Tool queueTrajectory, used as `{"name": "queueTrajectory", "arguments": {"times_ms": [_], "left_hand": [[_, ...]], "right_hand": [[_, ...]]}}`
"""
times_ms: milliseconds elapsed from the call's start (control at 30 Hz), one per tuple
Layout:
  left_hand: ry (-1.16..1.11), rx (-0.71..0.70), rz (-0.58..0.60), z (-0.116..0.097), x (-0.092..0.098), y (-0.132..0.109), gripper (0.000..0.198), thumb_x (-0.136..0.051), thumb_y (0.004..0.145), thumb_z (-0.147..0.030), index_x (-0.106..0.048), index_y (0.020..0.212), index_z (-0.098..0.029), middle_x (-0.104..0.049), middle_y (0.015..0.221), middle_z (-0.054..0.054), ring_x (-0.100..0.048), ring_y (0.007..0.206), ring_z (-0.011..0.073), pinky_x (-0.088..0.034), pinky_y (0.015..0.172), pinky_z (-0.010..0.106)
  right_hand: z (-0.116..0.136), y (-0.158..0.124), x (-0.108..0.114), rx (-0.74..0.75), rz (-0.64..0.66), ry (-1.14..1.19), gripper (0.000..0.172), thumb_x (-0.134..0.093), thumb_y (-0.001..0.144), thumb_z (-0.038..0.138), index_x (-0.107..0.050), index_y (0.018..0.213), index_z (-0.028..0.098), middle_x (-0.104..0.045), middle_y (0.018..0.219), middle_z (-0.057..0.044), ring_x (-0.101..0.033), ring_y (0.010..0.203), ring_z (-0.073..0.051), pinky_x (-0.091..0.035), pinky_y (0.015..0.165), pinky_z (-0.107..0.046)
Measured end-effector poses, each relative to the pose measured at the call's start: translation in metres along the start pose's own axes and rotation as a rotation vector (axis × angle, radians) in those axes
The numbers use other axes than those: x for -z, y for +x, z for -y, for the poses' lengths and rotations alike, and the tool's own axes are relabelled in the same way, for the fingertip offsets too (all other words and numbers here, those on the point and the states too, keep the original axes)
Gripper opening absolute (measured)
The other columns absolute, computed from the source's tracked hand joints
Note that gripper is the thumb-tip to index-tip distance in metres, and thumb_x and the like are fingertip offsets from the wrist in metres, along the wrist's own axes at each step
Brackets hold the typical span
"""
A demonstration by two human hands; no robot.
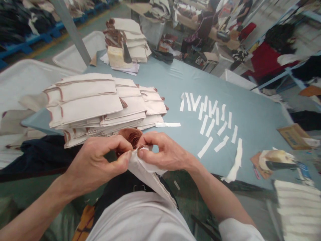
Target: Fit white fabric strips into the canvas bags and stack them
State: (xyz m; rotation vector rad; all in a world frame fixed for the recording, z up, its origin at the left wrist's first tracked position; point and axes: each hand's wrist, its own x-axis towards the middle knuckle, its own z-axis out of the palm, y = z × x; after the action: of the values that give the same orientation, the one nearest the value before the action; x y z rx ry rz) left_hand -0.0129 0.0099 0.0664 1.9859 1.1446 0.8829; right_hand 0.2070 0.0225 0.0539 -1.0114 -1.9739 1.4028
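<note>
Close to my body, both hands pinch a cream cloth piece (150, 175) that hangs down across my lap. My left hand (100, 160) grips its upper edge between thumb and forefinger. Right beside it, my right hand (163, 150) is closed on the same edge, with a bit of brown trim showing at the fingers. Behind the fingertips lies a bundle of brown cord or strap (132, 135), partly hidden by the hands. Just beyond, folded cream cloth pieces with brown edging (85, 97) are stacked on the table.
White strips (210, 127) lie scattered over the blue-grey table (260, 124). A longer white strip (235, 164) is at the near edge. More cream cloth (132, 36) stands at the back, and a cardboard box (293, 135) at the right. A person (200, 26) sits farther off.
</note>
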Motion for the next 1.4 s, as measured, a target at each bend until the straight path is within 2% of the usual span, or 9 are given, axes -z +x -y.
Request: {"name": "queueTrajectory", "arguments": {"times_ms": [200, 400, 567, 667, 833, 967, 1067, 1233, 1400], "left_hand": [[-0.11, 0.118, -0.002, 0.003, -0.008, -0.006, 0.021, -0.059, 0.085, -0.025, -0.069, 0.067, -0.021, -0.062, 0.055, -0.006, -0.052, 0.047, 0.0109, -0.037, 0.045, 0.02], [-0.124, 0.13, -0.019, 0.001, -0.018, -0.008, 0.026, -0.058, 0.088, -0.03, -0.064, 0.065, -0.021, -0.058, 0.055, -0.005, -0.05, 0.048, 0.0112, -0.037, 0.046, 0.021], [-0.166, 0.106, 0.002, 0.012, -0.022, -0.008, 0.025, -0.059, 0.089, -0.029, -0.062, 0.066, -0.021, -0.059, 0.058, -0.005, -0.051, 0.05, 0.0113, -0.037, 0.049, 0.022], [-0.218, 0.134, 0.057, 0.022, -0.027, -0.011, 0.033, -0.054, 0.098, -0.032, -0.062, 0.068, -0.02, -0.057, 0.06, -0.004, -0.048, 0.052, 0.0112, -0.037, 0.051, 0.023], [-0.251, 0.144, 0.14, 0.024, -0.033, -0.014, 0.032, -0.056, 0.101, -0.039, -0.074, 0.086, -0.018, -0.064, 0.067, -0.002, -0.054, 0.054, 0.0119, -0.039, 0.05, 0.021], [-0.103, 0.08, 0.132, 0.012, -0.032, -0.012, 0.017, -0.064, 0.093, -0.028, -0.074, 0.083, -0.018, -0.063, 0.062, -0.005, -0.049, 0.047, 0.0088, -0.035, 0.044, 0.018], [-0.048, -0.004, 0.096, 0.004, -0.029, -0.011, 0.02, -0.06, 0.095, -0.022, -0.072, 0.079, -0.02, -0.068, 0.064, -0.005, -0.059, 0.052, 0.0088, -0.044, 0.05, 0.015], [0.022, -0.108, 0.079, 0.002, -0.027, -0.014, 0.015, -0.061, 0.098, -0.02, -0.076, 0.093, -0.021, -0.08, 0.08, -0.003, -0.074, 0.064, 0.0103, -0.055, 0.062, 0.014], [0.083, -0.309, 0.092, 0.004, -0.025, -0.018, 0.017, -0.059, 0.103, -0.013, -0.073, 0.106, -0.022, -0.083, 0.089, 0.0, -0.079, 0.073, 0.0134, -0.06, 0.071, 0.018]], "right_hand": [[0.0, 0.001, -0.017, -0.01, -0.154, -0.017, 0.004, -0.06, 0.078, 0.021, -0.059, 0.074, 0.021, -0.062, 0.071, 0.004, -0.053, 0.07, -0.013, -0.043, 0.071, -0.025], [-0.003, -0.001, -0.023, 0.008, -0.209, 0.012, 0.019, -0.061, 0.081, 0.024, -0.049, 0.066, 0.023, -0.05, 0.063, 0.006, -0.046, 0.062, -0.012, -0.036, 0.062, -0.025], [-0.008, -0.01, -0.005, 0.12, -0.053, -0.071, 0.017, -0.068, 0.094, 0.033, -0.065, 0.083, 0.02, -0.067, 0.079, 0.002, -0.057, 0.074, -0.013, -0.042, 0.076, -0.027], [-0.011, -0.016, 0.005, 0.119, 0.024, -0.159, 0.003, -0.066, 0.09, 0.023, -0.066, 0.09, 0.02, -0.069, 0.084, 0.001, -0.059, 0.078, -0.015, -0.044, 0.08, -0.029], [-0.01, -0.019, 0.008, 0.047, 0.015, -0.05, 0.029, -0.062, 0.077, 0.017, -0.059, 0.106, 0.021, -0.065, 0.091, 0.002, -0.058, 0.08, -0.016, -0.046, 0.077, -0.028], [-0.006, -0.02, 0.007, 0.023, 0.012, -0.062, 0.032, -0.061, 0.075, 0.017, -0.054, 0.105, 0.024, -0.058, 0.084, 0.006, -0.053, 0.073, -0.014, -0.042, 0.071, -0.026], [-0.002, -0.02, 0.009, 0.01, 0.034, -0.127, 0.027, -0.061, 0.077, 0.019, -0.055, 0.103, 0.023, -0.061, 0.084, 0.006, -0.054, 0.072, -0.014, -0.04, 0.07, -0.026], [0.003, -0.016, 0.016, -0.021, 0.105, -0.294, 0.008, -0.059, 0.076, 0.02, -0.052, 0.073, 0.021, -0.049, 0.066, 0.007, -0.04, 0.063, -0.011, -0.028, 0.063, -0.028], [0.003, -0.014, 0.02, -0.09, 0.223, 0.102, 0.012, -0.058, 0.075, 0.027, -0.05, 0.068, 0.021, -0.038, 0.062, 0.008, -0.034, 0.06, -0.01, -0.024, 0.056, -0.026]]}}
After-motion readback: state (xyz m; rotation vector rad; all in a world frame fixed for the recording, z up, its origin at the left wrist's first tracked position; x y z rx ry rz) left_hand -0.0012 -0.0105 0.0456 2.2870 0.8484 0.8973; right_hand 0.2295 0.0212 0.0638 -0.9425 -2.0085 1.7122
